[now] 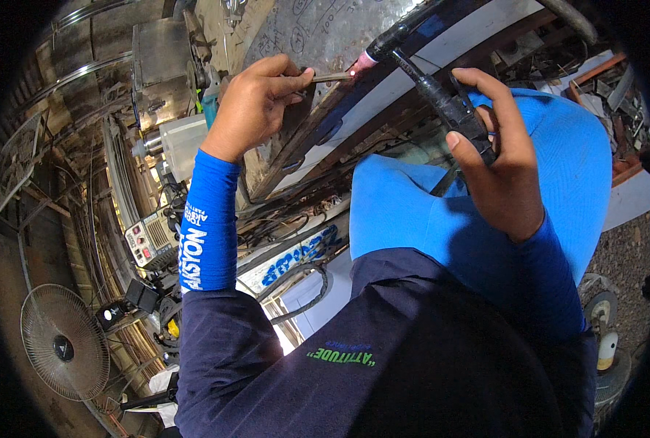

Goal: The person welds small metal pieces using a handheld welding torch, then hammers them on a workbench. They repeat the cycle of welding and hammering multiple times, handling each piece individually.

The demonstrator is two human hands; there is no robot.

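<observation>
My right hand (504, 157) is wrapped around the black handle of a TIG welding torch (434, 91), above my blue-covered lap. The torch's pink nozzle (365, 63) points down and left at the edge of a workbench. My left hand (259, 102) pinches a short, thin metal strip (332, 77) between thumb and fingertips. The strip's far end reaches the nozzle, where a small bright spot shows; whether they touch I cannot tell. Beneath both lies a grey metal plate (296, 36) with handwritten marks.
To the left are a welding machine (148, 239), a teal power tool (210, 108) and a standing fan (63, 347). Scrap metal (624, 91) lies at the far right. A black cable (318, 296) loops below the bench, and a round wheel (602, 308) sits at lower right.
</observation>
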